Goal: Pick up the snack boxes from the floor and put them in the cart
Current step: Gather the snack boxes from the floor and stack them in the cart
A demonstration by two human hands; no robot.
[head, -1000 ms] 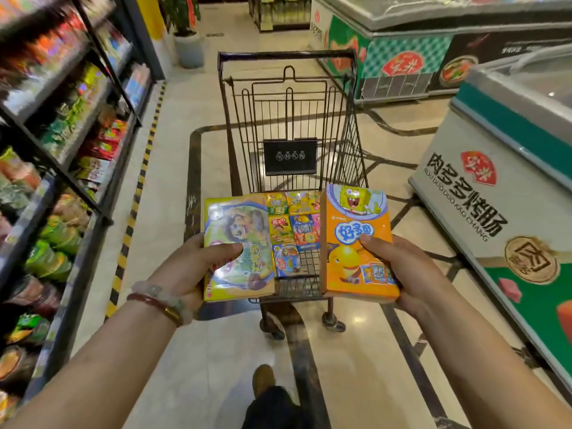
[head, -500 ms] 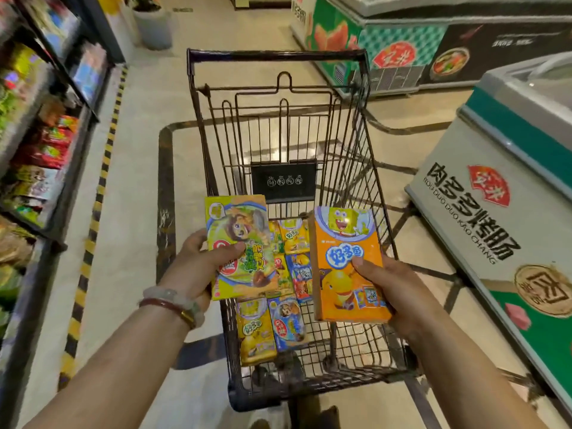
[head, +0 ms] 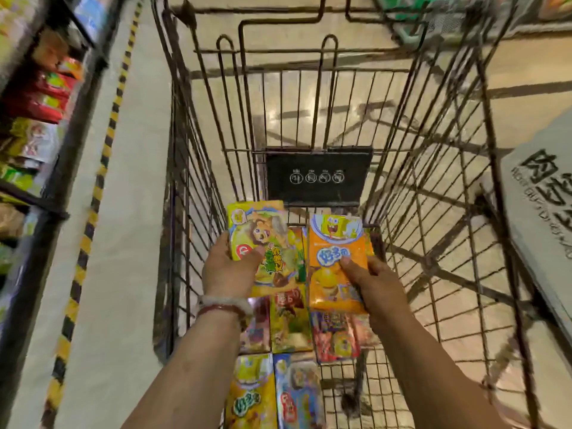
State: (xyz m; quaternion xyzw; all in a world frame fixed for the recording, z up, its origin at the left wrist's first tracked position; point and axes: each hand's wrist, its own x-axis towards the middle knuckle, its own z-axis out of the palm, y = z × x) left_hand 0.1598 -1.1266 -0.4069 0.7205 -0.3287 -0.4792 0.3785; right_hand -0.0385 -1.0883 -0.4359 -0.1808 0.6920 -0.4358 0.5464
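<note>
Head view: inside the cart [head: 198, 187], left hand [head: 230, 269] grips the green snack box [head: 263, 243] and right hand [head: 376, 281] the orange snack box [head: 335, 261], fingers wrapped around the edges, faces up, presumably to lay flat atop the boxes below [head: 291, 326].

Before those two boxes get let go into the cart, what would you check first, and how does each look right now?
1. Left hand grips the yellow-green box: ok.
2. Right hand grips the orange box: ok.
3. Both boxes are inside the cart walls: ok.
4. Bare floor left in the basket for laying them flat: ok.
5. Boxes already in the cart won't be crushed: cannot tell.
</note>
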